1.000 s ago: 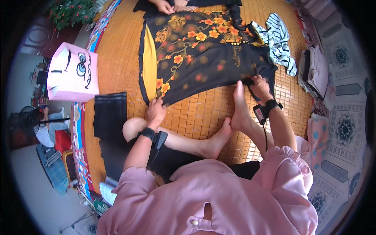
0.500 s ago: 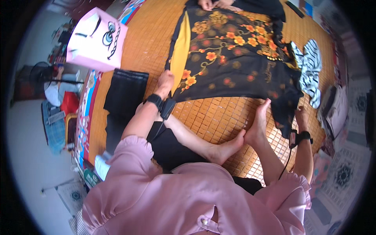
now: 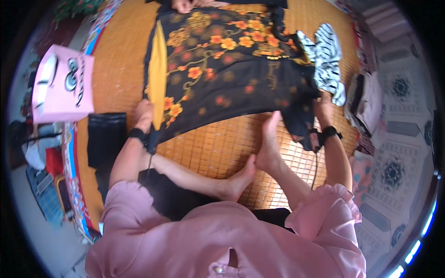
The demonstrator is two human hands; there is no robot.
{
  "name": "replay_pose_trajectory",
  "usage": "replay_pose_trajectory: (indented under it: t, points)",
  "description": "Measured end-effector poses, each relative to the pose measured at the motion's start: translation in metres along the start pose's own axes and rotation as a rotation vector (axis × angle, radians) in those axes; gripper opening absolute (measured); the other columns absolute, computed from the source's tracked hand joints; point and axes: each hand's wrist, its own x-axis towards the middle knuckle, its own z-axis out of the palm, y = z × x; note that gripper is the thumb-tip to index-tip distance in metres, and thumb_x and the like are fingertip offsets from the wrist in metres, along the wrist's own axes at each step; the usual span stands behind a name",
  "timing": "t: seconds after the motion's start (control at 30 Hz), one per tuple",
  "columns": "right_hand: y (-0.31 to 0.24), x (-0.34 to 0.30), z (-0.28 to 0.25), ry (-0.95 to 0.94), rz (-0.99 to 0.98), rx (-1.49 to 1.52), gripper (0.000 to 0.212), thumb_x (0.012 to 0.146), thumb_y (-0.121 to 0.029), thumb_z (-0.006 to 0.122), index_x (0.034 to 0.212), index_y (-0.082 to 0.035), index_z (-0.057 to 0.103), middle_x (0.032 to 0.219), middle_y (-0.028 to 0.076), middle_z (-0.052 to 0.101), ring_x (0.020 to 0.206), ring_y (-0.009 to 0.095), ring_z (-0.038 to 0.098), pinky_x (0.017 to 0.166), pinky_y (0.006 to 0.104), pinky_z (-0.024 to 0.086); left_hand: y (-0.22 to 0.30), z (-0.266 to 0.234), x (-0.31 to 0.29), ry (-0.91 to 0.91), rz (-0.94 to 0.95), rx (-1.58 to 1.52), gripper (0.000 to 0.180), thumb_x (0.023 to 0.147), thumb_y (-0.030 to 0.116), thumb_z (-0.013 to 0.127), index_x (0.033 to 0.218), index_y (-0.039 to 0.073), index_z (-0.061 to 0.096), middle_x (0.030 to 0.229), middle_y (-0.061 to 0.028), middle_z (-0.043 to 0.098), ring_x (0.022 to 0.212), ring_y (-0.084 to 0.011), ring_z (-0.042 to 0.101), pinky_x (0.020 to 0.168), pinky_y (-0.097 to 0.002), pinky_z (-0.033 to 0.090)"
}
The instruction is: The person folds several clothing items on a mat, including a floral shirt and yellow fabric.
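A black garment (image 3: 236, 92) printed with orange flowers lies spread out in front of me, a yellow strip running down its left side. My left hand (image 3: 144, 112) is closed on its lower left edge, beside the yellow strip. At the lower right, my right hand (image 3: 323, 110) is closed at the edge of the dark, sleeve-like part; its fingertips are blurred. Just beyond that hand lies a black-and-white striped cloth (image 3: 327, 60). Another person's hands (image 3: 185, 5) rest at the garment's far edge.
Under everything is a tan woven mat (image 3: 204, 148), with my bare feet (image 3: 241, 178) on it. A pink paper bag (image 3: 83, 99) stands at the left, near a folded black cloth (image 3: 106, 139). Folded clothes (image 3: 371, 99) are stacked at the right edge.
The view has shifted, so the scene sits further left and higher. My right hand has come in closer to the garment's dark right part. My left hand keeps its place on the edge.
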Motion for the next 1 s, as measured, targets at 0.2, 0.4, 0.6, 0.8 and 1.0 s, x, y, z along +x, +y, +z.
replay_pose_trajectory:
  t: [0.2, 0.4, 0.6, 0.8, 1.0]
  points:
    - [0.061, 0.116, -0.199, 0.470, -0.033, -1.137, 0.037, 0.077, -0.015, 0.055, 0.111, -0.004, 0.048, 0.099, 0.015, 0.053, 0.095, 0.030, 0.052, 0.080, 0.0392, 0.044, 0.045, -0.023, -0.035, 0.079, 0.008, 0.060, 0.022, 0.073, 0.025, 0.056, 0.088, 0.008, 0.060, 0.087, -0.0155, 0.063, 0.087, -0.0324, 0.060, 0.073, -0.0420, 0.046]
    - [0.066, 0.167, -0.198, 0.513, -0.340, -1.237, 0.034, 0.077, -0.014, 0.050, 0.109, -0.004, 0.047, 0.095, 0.009, 0.056, 0.091, 0.027, 0.054, 0.077, 0.0400, 0.046, 0.033, -0.015, -0.059, 0.127, 0.760, 0.056, 0.036, 0.078, 0.020, 0.056, 0.112, 0.008, 0.049, 0.113, -0.0117, 0.048, 0.103, -0.0300, 0.046, 0.084, -0.0389, 0.039]
    - [0.021, 0.034, -0.050, 0.071, -0.123, -0.438, 0.103, 0.052, -0.017, 0.068, 0.129, 0.005, 0.004, 0.135, 0.026, 0.002, 0.127, 0.039, 0.000, 0.104, 0.0389, 0.009, 0.025, -0.021, -0.081, 0.009, 0.676, 0.200, 0.049, 0.078, 0.021, 0.057, 0.122, 0.010, 0.042, 0.127, -0.0075, 0.039, 0.114, -0.0269, 0.039, 0.089, -0.0420, 0.035]
    - [0.020, -0.002, -0.017, 0.077, -0.187, -0.198, 0.119, 0.048, -0.008, 0.069, 0.133, 0.006, -0.012, 0.141, 0.027, -0.009, 0.132, 0.037, -0.011, 0.108, 0.0368, 0.004, 0.035, -0.018, -0.078, -0.012, 0.659, 0.184, 0.047, 0.078, 0.022, 0.057, 0.121, 0.009, 0.043, 0.127, -0.0077, 0.039, 0.115, -0.0266, 0.038, 0.090, -0.0419, 0.034]
    - [0.021, 0.001, -0.016, 0.050, -0.158, -0.265, 0.120, 0.047, -0.007, 0.068, 0.134, 0.004, -0.013, 0.141, 0.026, -0.010, 0.132, 0.036, -0.011, 0.108, 0.0359, 0.002, 0.039, -0.017, -0.057, 0.117, 0.667, 0.131, 0.042, 0.083, 0.026, 0.051, 0.118, 0.005, 0.045, 0.124, -0.0113, 0.042, 0.115, -0.0292, 0.039, 0.093, -0.0422, 0.033]
